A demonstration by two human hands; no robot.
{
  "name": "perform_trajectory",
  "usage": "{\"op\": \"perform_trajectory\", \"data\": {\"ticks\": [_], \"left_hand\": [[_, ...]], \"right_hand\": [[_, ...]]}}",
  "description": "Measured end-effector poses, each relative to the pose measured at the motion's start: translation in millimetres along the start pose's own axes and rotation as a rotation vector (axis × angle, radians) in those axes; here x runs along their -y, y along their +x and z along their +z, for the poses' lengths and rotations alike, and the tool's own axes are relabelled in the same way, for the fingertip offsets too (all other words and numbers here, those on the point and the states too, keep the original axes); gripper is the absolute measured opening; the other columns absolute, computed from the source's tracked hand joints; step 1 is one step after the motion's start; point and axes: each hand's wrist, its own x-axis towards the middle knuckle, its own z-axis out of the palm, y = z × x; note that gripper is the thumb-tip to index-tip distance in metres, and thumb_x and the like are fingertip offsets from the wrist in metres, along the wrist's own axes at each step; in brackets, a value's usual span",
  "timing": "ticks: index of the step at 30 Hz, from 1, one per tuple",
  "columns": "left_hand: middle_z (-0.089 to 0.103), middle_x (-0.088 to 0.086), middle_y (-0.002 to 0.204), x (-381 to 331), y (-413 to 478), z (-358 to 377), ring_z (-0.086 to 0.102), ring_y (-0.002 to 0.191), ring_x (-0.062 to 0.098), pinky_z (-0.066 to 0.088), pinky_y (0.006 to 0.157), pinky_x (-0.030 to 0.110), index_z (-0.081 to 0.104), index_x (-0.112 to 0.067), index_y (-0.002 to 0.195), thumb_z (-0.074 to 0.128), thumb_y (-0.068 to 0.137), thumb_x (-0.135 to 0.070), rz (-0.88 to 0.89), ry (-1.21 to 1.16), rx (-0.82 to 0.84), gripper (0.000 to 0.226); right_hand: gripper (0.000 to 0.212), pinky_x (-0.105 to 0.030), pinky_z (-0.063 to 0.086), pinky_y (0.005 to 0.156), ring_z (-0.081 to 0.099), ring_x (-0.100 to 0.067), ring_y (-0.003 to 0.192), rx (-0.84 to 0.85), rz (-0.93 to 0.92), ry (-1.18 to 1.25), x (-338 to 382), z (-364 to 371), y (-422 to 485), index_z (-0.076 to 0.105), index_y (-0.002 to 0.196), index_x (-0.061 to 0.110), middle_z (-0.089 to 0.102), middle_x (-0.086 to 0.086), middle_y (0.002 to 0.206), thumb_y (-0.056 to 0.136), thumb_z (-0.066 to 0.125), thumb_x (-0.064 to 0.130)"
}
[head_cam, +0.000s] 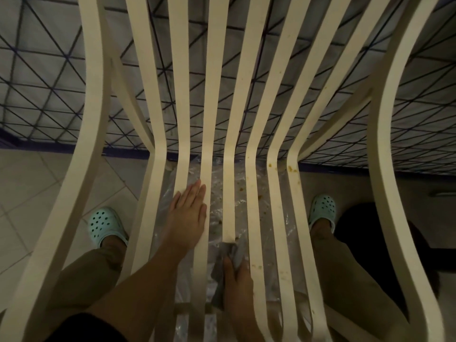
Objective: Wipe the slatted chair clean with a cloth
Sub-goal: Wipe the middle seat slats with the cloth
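1. At far left, a mint-green clog point(104, 224) stands on the pale floor tiles point(29, 193), just outside the curved left arm of the cream slatted chair point(212, 95), which fills our whole view from above.
2. Left of centre, the left hand point(188, 213) lies flat on the seat slats, fingers straight and together, gripping nothing.
3. Through the gaps we see a crumpled sheet of clear plastic point(240, 201) under the seat, flecked with brown.
4. At centre, low in our view, a grey cloth point(228, 255) is wrapped over the middle slat. The right hand point(238, 280) clutches it, thumb pressed on the fabric and fingers curled round it.
5. Right of the cloth, brown stains point(293, 169) dot two slats near the bend where seat meets back, and more specks run down those slats towards us.
6. Further right, the second clog point(323, 209) shows between the last slat and the right arm.
7. At far right, a dark shape point(370, 230) lies on the floor. We cannot tell what it is.
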Motion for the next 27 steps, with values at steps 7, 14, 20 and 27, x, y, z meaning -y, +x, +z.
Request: {"op": "perform_trajectory", "data": {"ticks": [7, 14, 20, 27], "left_hand": [[0.014, -0.006, 0.16, 1.6, -1.0, -0.7, 0.01, 0.147, 0.009, 0.01, 0.12, 0.04, 0.013, -0.024, 0.152, 0.005, 0.098, -0.044, 0.005, -0.02, -0.013, 0.058], [0.009, -0.006, 0.16, -0.6, -0.5, -1.0, 0.007, 0.147, 0.009, 0.005, 0.12, 0.037, 0.009, -0.025, 0.152, 0.002, 0.097, -0.043, -0.002, -0.006, 0.004, 0.059], [0.004, -0.007, 0.16, -0.9, 0.6, 1.2, 0.0, 0.147, 0.007, -0.001, 0.119, 0.034, 0.009, -0.027, 0.151, 0.001, 0.096, -0.044, -0.021, -0.029, 0.009, 0.059], [0.011, -0.006, 0.16, -2.6, 1.5, -2.2, 0.009, 0.147, 0.008, 0.003, 0.118, 0.034, 0.022, -0.024, 0.151, 0.004, 0.096, -0.044, -0.019, -0.021, -0.004, 0.061]], "right_hand": [[0.028, -0.007, 0.043, 0.066, 0.06, -0.009, 0.085, 0.024, 0.038, -0.041, -26.5, -4.2, -17.5, 0.055, 0.12, 0.016, 0.064, 0.005, 0.093, 0.097, 0.052, 0.033], [0.024, -0.014, 0.044, 0.057, 0.058, -0.009, 0.067, -0.01, -0.083, 0.042, 9.2, 1.1, 10.5, 0.06, 0.094, 0.013, 0.06, 0.002, 0.075, 0.097, 0.051, 0.036], [0.028, -0.012, 0.038, 0.048, 0.048, -0.004, 0.054, -0.018, -0.243, 0.02, 50.1, 7.0, 55.0, 0.052, 0.072, 0.021, 0.05, 0.005, 0.062, 0.098, 0.051, 0.032], [0.04, -0.029, 0.048, 0.062, 0.062, -0.021, 0.072, -0.036, -0.28, -0.043, 111.9, 21.0, 119.7, 0.061, 0.09, 0.006, 0.063, -0.007, 0.08, 0.098, 0.046, 0.042]]}}
